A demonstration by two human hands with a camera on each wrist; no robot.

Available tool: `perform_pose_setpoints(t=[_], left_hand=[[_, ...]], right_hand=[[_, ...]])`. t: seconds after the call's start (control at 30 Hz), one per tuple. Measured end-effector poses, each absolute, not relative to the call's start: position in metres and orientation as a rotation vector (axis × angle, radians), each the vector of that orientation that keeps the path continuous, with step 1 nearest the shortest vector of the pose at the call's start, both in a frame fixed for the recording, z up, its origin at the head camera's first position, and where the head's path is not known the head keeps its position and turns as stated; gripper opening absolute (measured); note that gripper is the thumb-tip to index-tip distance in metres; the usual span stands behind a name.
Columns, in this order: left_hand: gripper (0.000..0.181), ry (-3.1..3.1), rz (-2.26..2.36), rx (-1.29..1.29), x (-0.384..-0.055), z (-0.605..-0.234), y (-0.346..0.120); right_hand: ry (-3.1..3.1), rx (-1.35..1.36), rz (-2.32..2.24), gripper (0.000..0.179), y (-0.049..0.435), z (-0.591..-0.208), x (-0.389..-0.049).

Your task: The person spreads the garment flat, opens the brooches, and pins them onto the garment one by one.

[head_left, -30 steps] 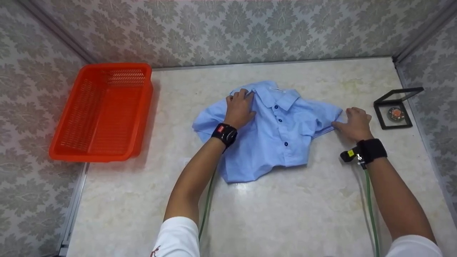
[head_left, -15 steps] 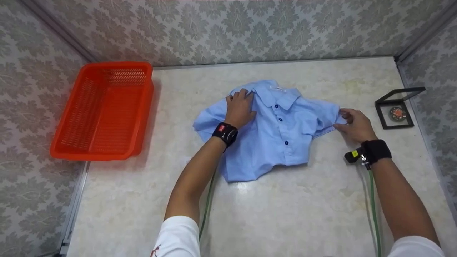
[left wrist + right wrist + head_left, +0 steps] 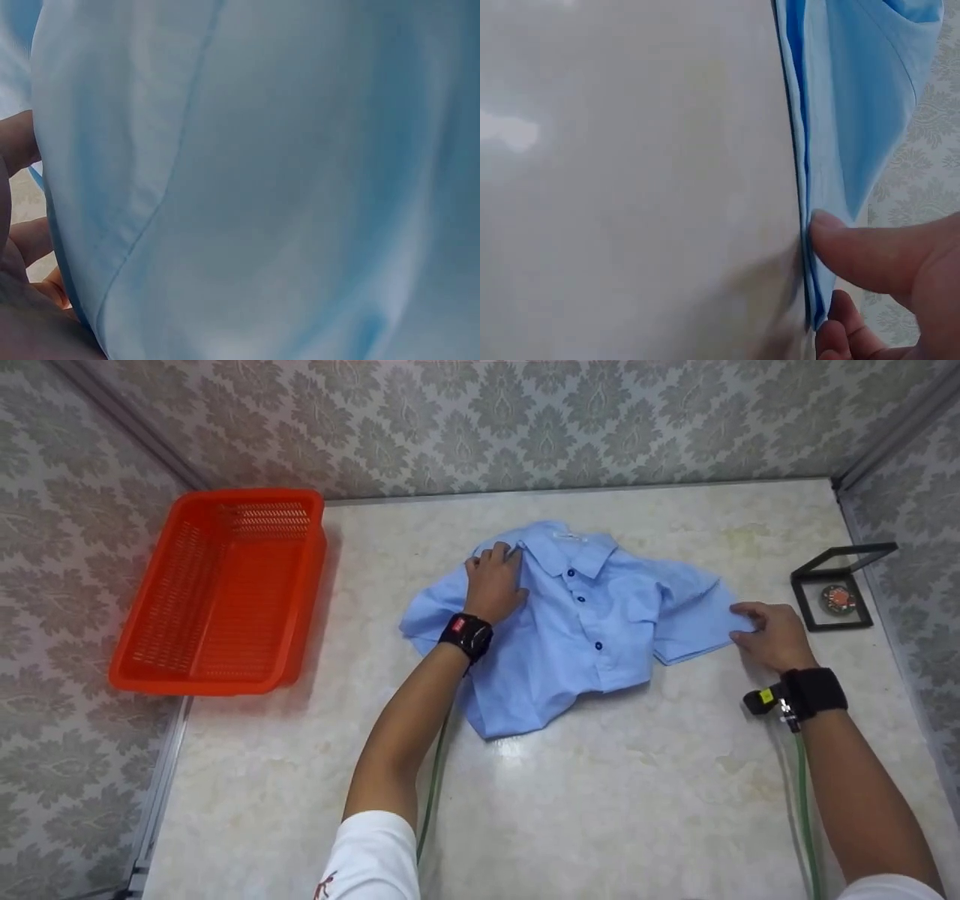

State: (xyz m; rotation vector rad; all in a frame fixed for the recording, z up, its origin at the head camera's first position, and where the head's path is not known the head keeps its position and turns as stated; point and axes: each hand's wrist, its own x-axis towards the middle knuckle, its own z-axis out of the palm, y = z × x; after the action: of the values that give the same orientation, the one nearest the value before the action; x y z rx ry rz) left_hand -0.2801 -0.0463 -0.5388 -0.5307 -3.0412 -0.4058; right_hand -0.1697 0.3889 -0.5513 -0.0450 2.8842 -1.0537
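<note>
A light blue short-sleeved shirt (image 3: 559, 652) with dark buttons lies front side up on the table, its collar (image 3: 574, 556) pointing to the back. My left hand (image 3: 495, 585) grips the cloth by the shoulder left of the collar, fingers bent; the left wrist view is mostly filled by shirt fabric that partly covers those fingers. Out to the right, my right hand (image 3: 776, 636) pinches the hem end of the right-hand sleeve (image 3: 697, 619). Close up, the thumb (image 3: 855, 247) presses on the layered sleeve edge (image 3: 804, 150) with the other fingers beneath it.
An orange plastic basket (image 3: 300, 667) with slotted sides stands at the left. At the far right is a black-framed case (image 3: 810, 607) with its lid raised and a round patterned disc (image 3: 838, 600) inside. Patterned wall panels (image 3: 465, 427) border the table (image 3: 600, 810).
My right hand has taken hold of the sleeve end and moved right and slightly nearer, drawing the sleeve out flatter. The collar and left hand have shifted slightly left and back.
</note>
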Motion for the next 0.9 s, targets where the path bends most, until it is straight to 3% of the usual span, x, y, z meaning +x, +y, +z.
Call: perform_pose_setpoints(t=[0.47,0.63,0.9], left_hand=[[0.069,-3.074,-0.416,-0.541,-0.282,-0.540,-0.046],[0.070,-3.042,-0.490,-0.594,-0.279,-0.540,-0.042],[0.067,-2.990,-0.527,-0.762,-0.268,-0.535,-0.024]], right_hand=[[2.878,0.099,-0.929,0.042,0.378,-0.542,-0.165],[2.963,0.066,-1.068,0.039,0.338,-0.532,-0.186],[2.965,-0.230,-1.166,0.043,0.240,-0.505,-0.232]])
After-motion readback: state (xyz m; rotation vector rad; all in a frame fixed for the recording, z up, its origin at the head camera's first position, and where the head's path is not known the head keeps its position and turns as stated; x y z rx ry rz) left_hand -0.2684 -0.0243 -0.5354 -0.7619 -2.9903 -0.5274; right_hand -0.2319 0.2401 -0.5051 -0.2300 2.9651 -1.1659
